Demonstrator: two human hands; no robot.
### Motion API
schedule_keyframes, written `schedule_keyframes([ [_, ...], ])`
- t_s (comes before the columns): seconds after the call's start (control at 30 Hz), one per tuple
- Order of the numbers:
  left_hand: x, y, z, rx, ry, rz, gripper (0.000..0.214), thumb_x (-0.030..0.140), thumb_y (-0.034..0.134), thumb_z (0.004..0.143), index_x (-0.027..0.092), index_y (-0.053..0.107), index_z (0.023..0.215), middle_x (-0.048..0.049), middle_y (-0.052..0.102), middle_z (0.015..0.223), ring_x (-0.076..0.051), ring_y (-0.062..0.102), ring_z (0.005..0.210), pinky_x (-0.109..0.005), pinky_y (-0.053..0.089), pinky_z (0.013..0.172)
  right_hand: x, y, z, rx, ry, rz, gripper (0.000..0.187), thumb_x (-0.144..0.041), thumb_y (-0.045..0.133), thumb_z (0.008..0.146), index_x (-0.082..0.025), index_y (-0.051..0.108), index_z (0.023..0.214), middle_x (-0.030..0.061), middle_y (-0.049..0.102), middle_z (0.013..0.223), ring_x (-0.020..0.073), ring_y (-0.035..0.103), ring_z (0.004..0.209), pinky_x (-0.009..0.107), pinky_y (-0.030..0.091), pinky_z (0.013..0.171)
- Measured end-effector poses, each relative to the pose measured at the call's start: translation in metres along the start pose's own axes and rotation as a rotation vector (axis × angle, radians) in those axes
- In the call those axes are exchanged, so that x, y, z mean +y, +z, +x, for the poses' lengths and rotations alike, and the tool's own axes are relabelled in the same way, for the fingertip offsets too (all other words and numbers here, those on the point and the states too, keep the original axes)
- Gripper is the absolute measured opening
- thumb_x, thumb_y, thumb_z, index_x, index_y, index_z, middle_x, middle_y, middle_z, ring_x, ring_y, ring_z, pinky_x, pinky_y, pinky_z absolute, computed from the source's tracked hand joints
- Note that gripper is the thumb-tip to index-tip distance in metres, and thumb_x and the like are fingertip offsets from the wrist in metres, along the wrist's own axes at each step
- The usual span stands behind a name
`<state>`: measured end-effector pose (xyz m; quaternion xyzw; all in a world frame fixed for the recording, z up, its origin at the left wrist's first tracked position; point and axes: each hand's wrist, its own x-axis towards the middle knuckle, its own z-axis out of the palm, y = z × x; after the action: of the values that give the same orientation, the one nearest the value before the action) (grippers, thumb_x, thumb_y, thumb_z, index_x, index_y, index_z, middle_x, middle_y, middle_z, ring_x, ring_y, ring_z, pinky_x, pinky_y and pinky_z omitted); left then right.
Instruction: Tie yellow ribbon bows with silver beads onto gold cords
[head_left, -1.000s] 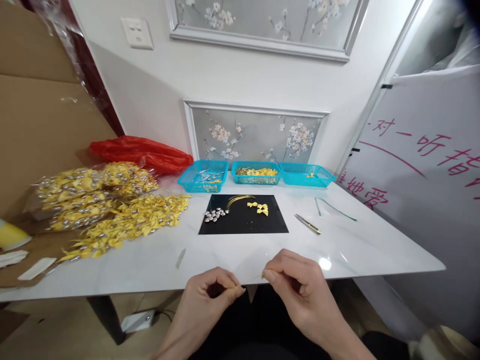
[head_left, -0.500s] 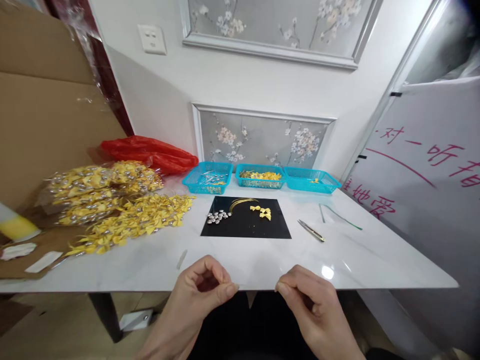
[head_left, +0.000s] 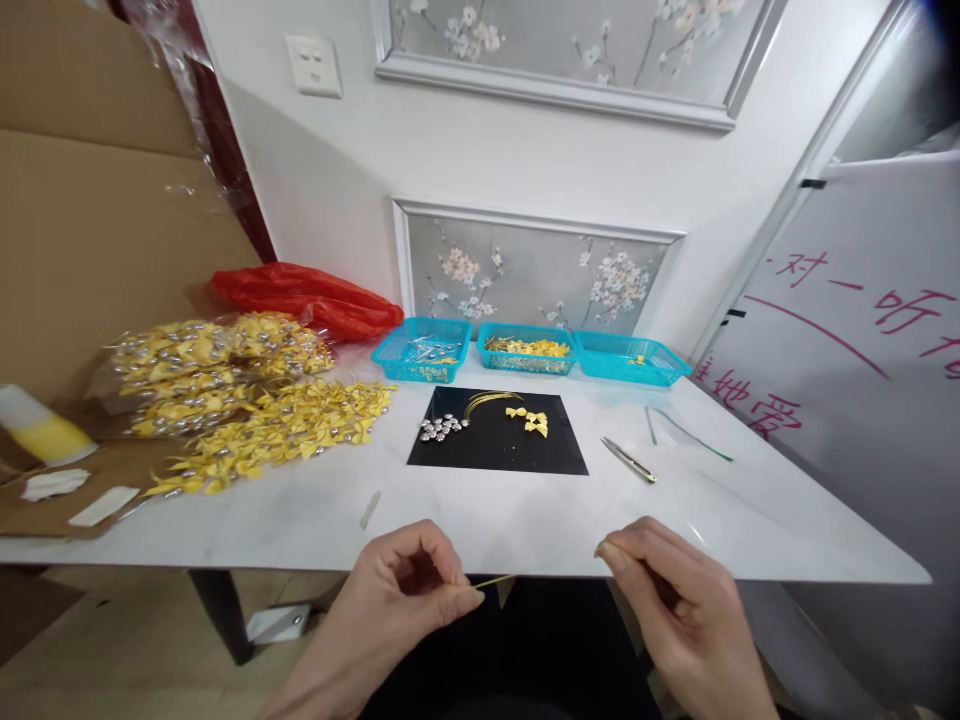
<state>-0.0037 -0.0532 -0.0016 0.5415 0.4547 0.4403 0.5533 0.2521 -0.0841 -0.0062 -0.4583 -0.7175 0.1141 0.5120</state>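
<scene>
Strand, gold (head_left: pixel 496 581), thin and short, sits below the near table (head_left: pixel 525 515) edge, clamped at its left end between thumb and forefinger of the left hand (head_left: pixel 409 590). Long axis runs nearly level, left to right, tilting slightly up toward its free tip. The tip points at the right hand (head_left: pixel 675 595), which is apart from it with a clear gap between. Right hand fingers are curled, thumb pressed to forefinger; cannot tell if anything is in that pinch (nothing shows). Left hand is the nearer one, being the holder.

Containers, at the far table edge in a row:
- left blue basket (head_left: pixel 420 374): silver bits plus a few yellow ones
- middle blue basket (head_left: pixel 525 366): yellow pieces
- right blue basket (head_left: pixel 634 374): one small yellow bit visible

Black mat (head_left: pixel 499 455) in front of the baskets carries silver beads (head_left: pixel 442 428), more gold strands (head_left: pixel 487 400) and a few yellow bows (head_left: pixel 535 421). Snips (head_left: pixel 630 461) lie just right of the mat. Loose bow pile (head_left: pixel 285 432) and bagged bows (head_left: pixel 202 360) lie to the left.
</scene>
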Motion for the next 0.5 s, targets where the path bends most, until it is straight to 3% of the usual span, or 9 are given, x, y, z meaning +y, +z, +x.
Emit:
schedule_keyframes([
  [0.2,0.005,0.001,-0.007,-0.024,-0.01,0.02,0.024,0.028,0.087,0.067,0.019,0.065,0.065,0.0026,0.063,0.064,-0.011,0.05,0.061,-0.022,0.037,0.057,-0.002,0.0,-0.001,0.049,0.061,-0.013,0.021,-0.023,0.055,0.099,-0.021,0.061,0.079,-0.0017,0.054,0.069,0.0124,0.05,0.059,0.024,0.038,0.054],
  [0.4,-0.001,-0.004,-0.012,-0.055,-0.012,0.049,0.021,0.03,0.084,0.069,0.02,0.066,0.066,0.0016,0.061,0.067,-0.014,0.054,0.065,-0.024,0.038,0.059,-0.001,-0.004,-0.002,0.051,-0.062,-0.098,0.016,-0.019,0.057,0.096,-0.021,0.063,0.082,-0.0015,0.056,0.069,0.0115,0.053,0.056,0.022,0.041,0.052],
  [0.5,-0.002,-0.004,-0.012,-0.05,0.001,0.054,0.021,0.031,0.084,0.069,0.02,0.066,0.066,0.0015,0.06,0.067,-0.015,0.056,0.066,-0.024,0.04,0.059,-0.006,0.0,-0.001,0.093,-0.029,-0.087,0.018,-0.021,0.058,0.096,-0.021,0.064,0.079,-0.0011,0.056,0.068,0.0118,0.052,0.056,0.022,0.041,0.051],
])
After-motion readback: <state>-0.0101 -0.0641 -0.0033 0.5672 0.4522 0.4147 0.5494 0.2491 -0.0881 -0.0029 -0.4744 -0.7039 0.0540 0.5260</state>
